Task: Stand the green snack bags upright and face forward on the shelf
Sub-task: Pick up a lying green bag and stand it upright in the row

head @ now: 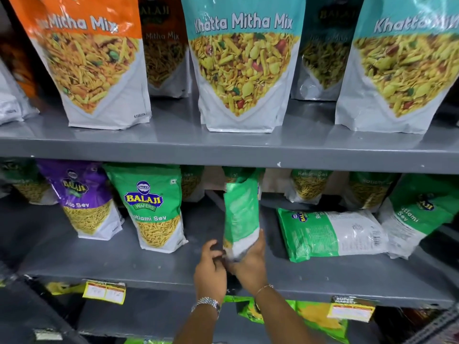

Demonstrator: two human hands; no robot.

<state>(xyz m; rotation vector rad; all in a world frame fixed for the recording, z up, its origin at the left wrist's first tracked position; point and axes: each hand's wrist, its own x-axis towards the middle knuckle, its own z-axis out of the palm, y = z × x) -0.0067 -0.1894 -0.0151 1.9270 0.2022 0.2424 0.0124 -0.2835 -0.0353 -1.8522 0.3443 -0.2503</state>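
A green Ratlami Sev bag (241, 212) stands upright on the middle grey shelf (124, 259), turned edge-on so its side faces me. My right hand (249, 260) grips its white bottom from the right. My left hand (210, 265) touches the bag's lower left corner with curled fingers. Left of it another green bag (154, 207) stands upright with its front forward. To the right a green bag (330, 233) lies flat on its side with its back showing. A further green bag (417, 214) leans tilted at the far right.
A purple Aloo Sev bag (85, 197) stands left of the green ones. More green bags (309, 186) stand at the shelf's back. The shelf above (173, 142) holds large orange and teal Mix bags. Yellow price tags (104, 291) hang off the shelf's front edge.
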